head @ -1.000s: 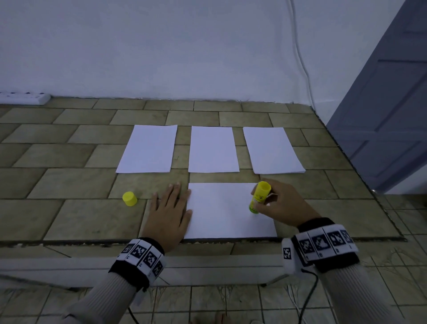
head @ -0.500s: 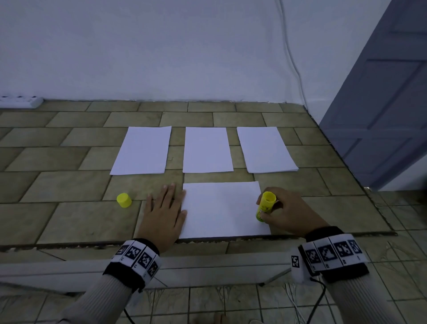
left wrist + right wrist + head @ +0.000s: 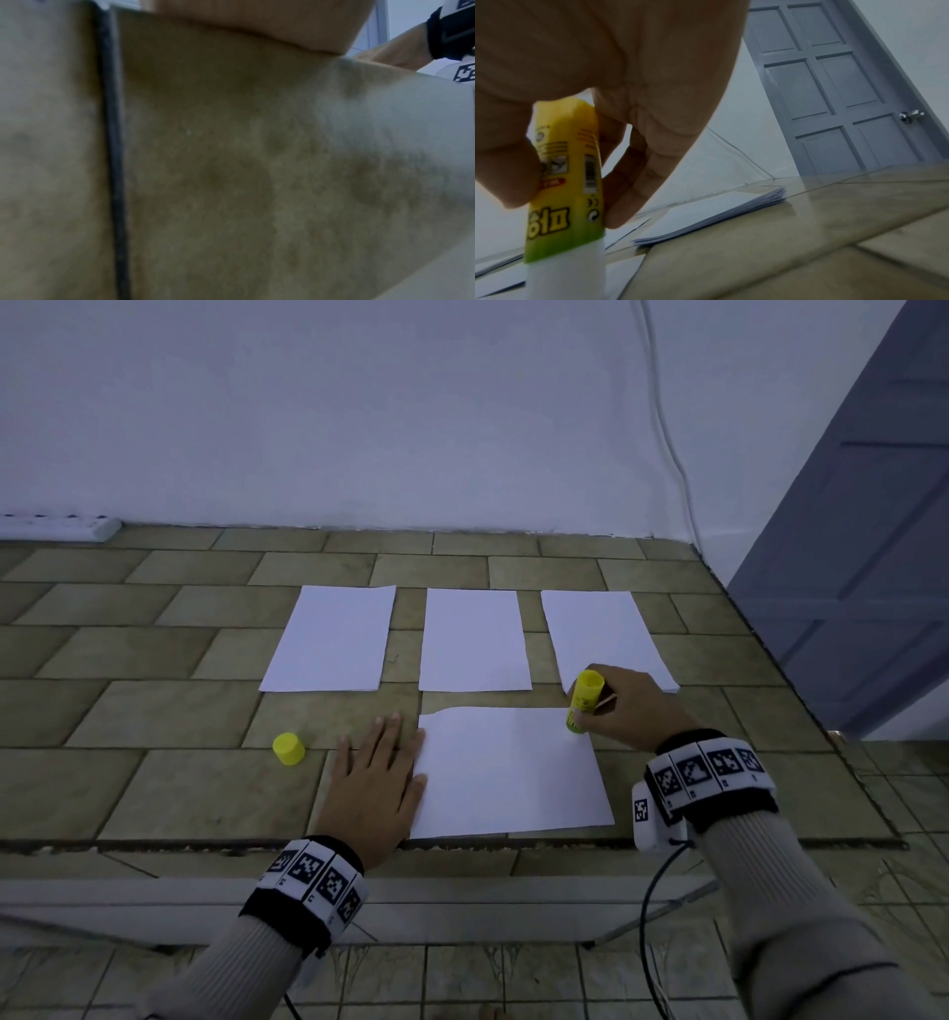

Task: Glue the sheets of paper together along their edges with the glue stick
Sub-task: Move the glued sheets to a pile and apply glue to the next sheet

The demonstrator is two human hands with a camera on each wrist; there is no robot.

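The right hand [image 3: 624, 708] fingers pinch a yellow-green glue stick [image 3: 563, 178] with black Korean lettering; its white tip touches the sheet [image 3: 508, 773] beside the flat left hand [image 3: 377, 783].

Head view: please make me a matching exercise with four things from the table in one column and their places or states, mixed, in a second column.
Things:
1. glue stick
2. yellow cap
3. left hand
4. near sheet

Places or states:
A. stands alone on the tiles
B. lies under the stick's tip
C. gripped by the right hand
D. flat on the sheet's left edge

Pairs: 1-C, 2-A, 3-D, 4-B
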